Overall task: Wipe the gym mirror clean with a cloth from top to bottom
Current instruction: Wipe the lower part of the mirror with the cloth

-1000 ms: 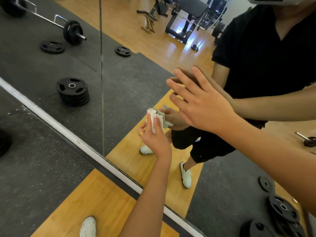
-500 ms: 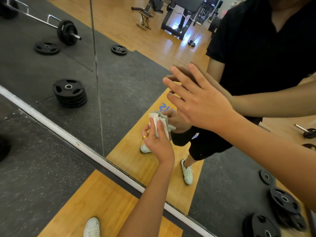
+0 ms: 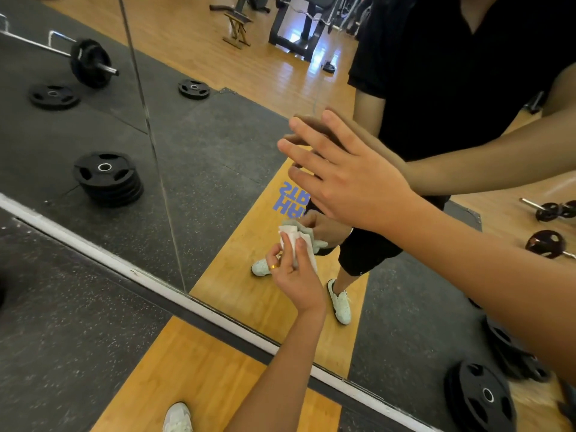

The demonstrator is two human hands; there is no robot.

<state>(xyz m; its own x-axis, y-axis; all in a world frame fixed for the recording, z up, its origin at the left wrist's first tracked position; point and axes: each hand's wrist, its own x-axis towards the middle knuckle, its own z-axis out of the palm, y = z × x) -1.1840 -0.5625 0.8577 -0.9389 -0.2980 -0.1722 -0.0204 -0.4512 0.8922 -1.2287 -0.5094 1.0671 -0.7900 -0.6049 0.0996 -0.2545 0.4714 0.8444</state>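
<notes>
The gym mirror (image 3: 218, 145) fills most of the head view, and its white bottom frame (image 3: 124, 269) runs diagonally along the floor. My left hand (image 3: 299, 282) grips a crumpled white cloth (image 3: 293, 236) and presses it against the lower glass, just under blue reflected lettering. My right hand (image 3: 349, 182) lies flat on the glass above the cloth, fingers straight and spread. Both hands meet their reflections at the surface.
A vertical seam (image 3: 149, 129) splits the mirror panels to the left. Reflected in the glass are a stack of black weight plates (image 3: 107, 179), a barbell (image 3: 90, 62) and more plates (image 3: 480, 397) at lower right. My white shoe (image 3: 177, 419) stands on the wooden floor strip.
My left hand has slid the cloth down the glass, farther below my right hand, which stays flat in the same spot. The view has shifted slightly.
</notes>
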